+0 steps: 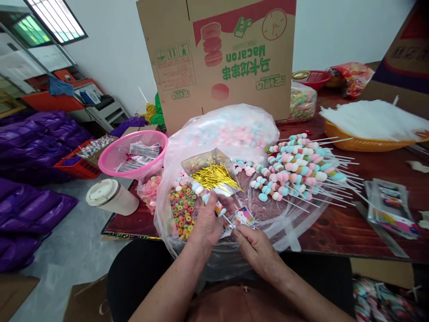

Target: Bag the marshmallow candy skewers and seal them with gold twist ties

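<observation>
My left hand is closed around a candy skewer strung with pastel marshmallows and coloured gummies. My right hand pinches the lower end of its white stick. Under my hands lies a printed card or wrapper, partly covered. Just beyond sits an open clear bag of gold twist ties. Left of my left hand are loose ring candies in a large clear plastic bag. More pink and blue marshmallows show through the plastic behind. Finished-looking marshmallow skewers are piled to the right.
A pink basket with printed packets and a white lidded cup stand at left. A Macaron carton rises behind. An orange basket of white sticks and flat printed bags are at right. Purple sacks line the floor.
</observation>
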A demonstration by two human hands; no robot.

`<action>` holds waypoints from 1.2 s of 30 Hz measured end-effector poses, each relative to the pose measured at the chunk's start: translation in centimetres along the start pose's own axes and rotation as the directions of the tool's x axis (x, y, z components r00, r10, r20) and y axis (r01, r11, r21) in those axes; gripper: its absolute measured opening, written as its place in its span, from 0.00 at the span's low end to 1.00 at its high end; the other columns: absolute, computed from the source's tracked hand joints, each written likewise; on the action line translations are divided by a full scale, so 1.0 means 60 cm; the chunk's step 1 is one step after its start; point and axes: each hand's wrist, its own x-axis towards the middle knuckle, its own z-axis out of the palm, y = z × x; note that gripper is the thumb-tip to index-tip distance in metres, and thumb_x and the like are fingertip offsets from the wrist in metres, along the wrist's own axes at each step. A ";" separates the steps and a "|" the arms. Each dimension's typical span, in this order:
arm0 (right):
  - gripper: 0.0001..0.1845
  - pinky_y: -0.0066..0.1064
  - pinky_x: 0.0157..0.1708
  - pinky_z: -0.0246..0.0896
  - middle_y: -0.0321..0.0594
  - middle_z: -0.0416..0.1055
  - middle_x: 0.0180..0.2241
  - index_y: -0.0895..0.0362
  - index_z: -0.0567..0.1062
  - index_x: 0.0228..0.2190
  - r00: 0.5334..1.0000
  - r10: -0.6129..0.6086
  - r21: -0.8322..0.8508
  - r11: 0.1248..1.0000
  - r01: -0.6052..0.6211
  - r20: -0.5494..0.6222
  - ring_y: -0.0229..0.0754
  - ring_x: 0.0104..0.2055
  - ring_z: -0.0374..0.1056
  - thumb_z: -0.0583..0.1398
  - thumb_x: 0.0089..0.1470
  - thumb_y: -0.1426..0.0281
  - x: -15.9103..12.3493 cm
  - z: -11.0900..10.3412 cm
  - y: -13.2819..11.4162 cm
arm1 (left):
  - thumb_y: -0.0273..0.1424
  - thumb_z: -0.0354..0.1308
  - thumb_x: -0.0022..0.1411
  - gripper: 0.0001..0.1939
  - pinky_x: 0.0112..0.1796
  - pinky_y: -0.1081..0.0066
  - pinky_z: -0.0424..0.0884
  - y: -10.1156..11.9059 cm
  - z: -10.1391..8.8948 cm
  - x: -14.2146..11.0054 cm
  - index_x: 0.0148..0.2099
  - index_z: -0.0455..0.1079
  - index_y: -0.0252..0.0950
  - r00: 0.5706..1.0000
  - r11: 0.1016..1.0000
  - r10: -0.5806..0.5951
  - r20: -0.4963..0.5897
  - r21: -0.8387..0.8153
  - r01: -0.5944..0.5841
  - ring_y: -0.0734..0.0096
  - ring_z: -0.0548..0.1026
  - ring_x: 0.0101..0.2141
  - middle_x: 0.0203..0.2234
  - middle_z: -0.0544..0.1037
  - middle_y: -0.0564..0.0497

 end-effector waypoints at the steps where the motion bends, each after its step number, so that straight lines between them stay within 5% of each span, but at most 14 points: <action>1: 0.18 0.24 0.22 0.48 0.32 0.60 0.18 0.56 0.60 0.19 1.000 -0.008 -0.045 0.999 0.008 0.005 0.34 0.21 0.54 0.46 0.59 0.66 -0.002 -0.002 0.002 | 0.41 0.61 0.52 0.15 0.27 0.70 0.71 0.013 -0.004 0.004 0.31 0.67 0.33 0.999 1.000 0.009 -0.045 -0.015 -0.009 0.72 0.73 0.22 0.22 0.75 0.51; 6: 0.16 0.27 0.21 0.42 0.35 0.66 0.18 0.57 0.67 0.22 0.997 -0.071 -0.405 0.911 0.075 0.024 0.34 0.19 0.57 0.47 0.57 0.70 -0.018 -0.011 0.017 | 0.36 0.57 0.58 0.11 0.25 0.68 0.72 0.070 -0.012 0.023 0.30 0.65 0.34 0.965 0.990 0.019 -0.261 -0.128 -0.055 0.71 0.72 0.19 0.18 0.71 0.52; 11: 0.14 0.29 0.21 0.38 0.36 0.67 0.18 0.57 0.69 0.24 0.996 -0.053 -0.502 0.861 0.080 0.069 0.35 0.19 0.58 0.47 0.55 0.72 -0.018 -0.013 0.017 | 0.44 0.51 0.60 0.18 0.22 0.69 0.70 0.074 -0.012 0.025 0.26 0.63 0.35 0.982 0.971 0.006 -0.191 -0.233 -0.051 0.73 0.68 0.16 0.14 0.67 0.55; 14: 0.15 0.27 0.23 0.41 0.36 0.66 0.19 0.57 0.67 0.23 0.994 0.011 -0.361 0.932 0.028 0.106 0.35 0.21 0.58 0.46 0.57 0.69 -0.011 -0.015 0.008 | 0.52 0.48 0.56 0.24 0.21 0.69 0.68 0.065 -0.008 0.025 0.25 0.63 0.35 0.987 0.972 -0.049 -0.153 -0.235 0.012 0.73 0.65 0.15 0.13 0.65 0.55; 18: 0.19 0.25 0.23 0.46 0.34 0.62 0.17 0.57 0.61 0.19 0.968 0.133 0.035 0.989 -0.143 0.213 0.34 0.21 0.56 0.47 0.58 0.62 -0.006 -0.018 -0.005 | 0.57 0.44 0.54 0.29 0.20 0.70 0.67 0.061 -0.004 0.024 0.26 0.64 0.35 0.997 0.973 -0.041 -0.073 -0.230 0.023 0.74 0.63 0.14 0.11 0.63 0.55; 20: 0.20 0.24 0.19 0.43 0.29 0.57 0.12 0.57 0.63 0.21 0.918 0.226 0.251 0.916 -0.314 0.325 0.32 0.15 0.51 0.48 0.56 0.57 -0.006 -0.017 -0.008 | 0.58 0.41 0.54 0.31 0.21 0.70 0.68 0.058 -0.004 0.022 0.26 0.65 0.35 0.999 0.970 -0.011 0.038 -0.242 0.020 0.75 0.62 0.14 0.11 0.62 0.56; 23: 0.21 0.25 0.15 0.36 0.24 0.51 0.06 0.57 0.67 0.26 0.819 0.283 0.487 0.690 -0.535 0.499 0.30 0.09 0.41 0.51 0.52 0.52 -0.004 -0.010 -0.008 | 0.59 0.37 0.53 0.33 0.25 0.68 0.71 0.042 -0.006 0.017 0.26 0.66 0.35 0.981 0.963 -0.025 0.191 -0.259 0.075 0.77 0.60 0.12 0.09 0.59 0.58; 26: 0.22 0.24 0.14 0.36 0.23 0.51 0.05 0.58 0.68 0.28 0.811 0.298 0.580 0.579 -0.573 0.503 0.30 0.08 0.40 0.52 0.50 0.50 0.001 -0.005 -0.006 | 0.57 0.39 0.55 0.32 0.27 0.67 0.71 0.016 -0.009 0.011 0.26 0.66 0.34 0.975 0.960 -0.089 0.203 -0.245 0.139 0.76 0.63 0.14 0.09 0.61 0.57; 32: 0.20 0.24 0.18 0.43 0.28 0.55 0.10 0.56 0.61 0.18 0.938 0.258 0.232 0.922 -0.311 0.233 0.32 0.14 0.51 0.48 0.56 0.58 0.000 -0.016 -0.001 | 0.44 0.48 0.61 0.19 0.29 0.67 0.72 0.014 -0.015 0.021 0.31 0.68 0.32 0.993 0.982 -0.106 -0.050 -0.161 0.097 0.67 0.75 0.25 0.23 0.75 0.46; 36: 0.17 0.26 0.21 0.44 0.34 0.65 0.18 0.57 0.65 0.20 0.989 0.118 -0.209 0.973 -0.097 0.090 0.35 0.21 0.59 0.46 0.57 0.67 -0.009 -0.022 0.012 | 0.40 0.55 0.58 0.14 0.27 0.67 0.72 0.047 -0.009 0.029 0.29 0.66 0.33 0.974 0.985 -0.079 -0.214 -0.167 0.043 0.72 0.71 0.19 0.17 0.71 0.53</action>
